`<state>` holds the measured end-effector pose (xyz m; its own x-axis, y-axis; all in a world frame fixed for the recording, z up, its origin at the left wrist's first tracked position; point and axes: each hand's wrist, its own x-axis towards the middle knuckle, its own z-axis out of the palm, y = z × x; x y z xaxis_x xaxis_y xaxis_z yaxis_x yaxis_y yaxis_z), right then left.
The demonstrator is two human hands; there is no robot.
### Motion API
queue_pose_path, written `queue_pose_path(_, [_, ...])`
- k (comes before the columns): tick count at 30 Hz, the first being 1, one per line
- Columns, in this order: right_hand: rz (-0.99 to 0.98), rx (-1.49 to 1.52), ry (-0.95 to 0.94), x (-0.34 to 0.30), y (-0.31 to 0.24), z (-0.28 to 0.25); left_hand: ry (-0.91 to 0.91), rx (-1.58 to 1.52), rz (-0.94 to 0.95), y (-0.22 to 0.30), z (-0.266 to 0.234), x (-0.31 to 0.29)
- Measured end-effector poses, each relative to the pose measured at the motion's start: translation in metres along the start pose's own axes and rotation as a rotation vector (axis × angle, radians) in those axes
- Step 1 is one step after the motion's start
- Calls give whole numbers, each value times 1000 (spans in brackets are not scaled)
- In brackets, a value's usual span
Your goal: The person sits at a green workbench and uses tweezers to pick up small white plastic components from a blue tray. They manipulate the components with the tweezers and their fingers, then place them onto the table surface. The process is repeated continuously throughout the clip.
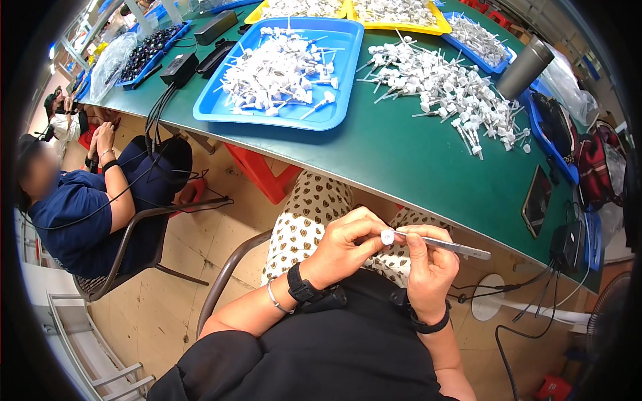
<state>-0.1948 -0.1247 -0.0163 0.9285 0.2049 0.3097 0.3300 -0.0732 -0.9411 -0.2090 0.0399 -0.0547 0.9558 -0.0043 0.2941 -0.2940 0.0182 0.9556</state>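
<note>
Above my lap, my left hand pinches a small white plastic cap-like part between thumb and fingertips. My right hand grips a pair of metal tweezers. Their tips point left and meet the white part; whether they grasp it cannot be made out. On the green table beyond my hands stands a blue tray of white plastic pieces with thin stems. A loose heap of similar pieces lies to its right on the tabletop.
Yellow trays and another blue tray of white pieces line the back. A grey metal bottle, a phone and a black box with cables are at the right. At left, a person sits on a chair.
</note>
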Motion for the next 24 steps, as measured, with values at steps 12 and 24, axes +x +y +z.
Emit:
queue_pose_path(12, [-67, -22, 4, 0, -1, 0, 14, -26, -30, 2, 1, 0])
queue_pose_path(24, [-89, -160, -87, 8, -9, -4, -24, 81, 31, 2, -3, 0])
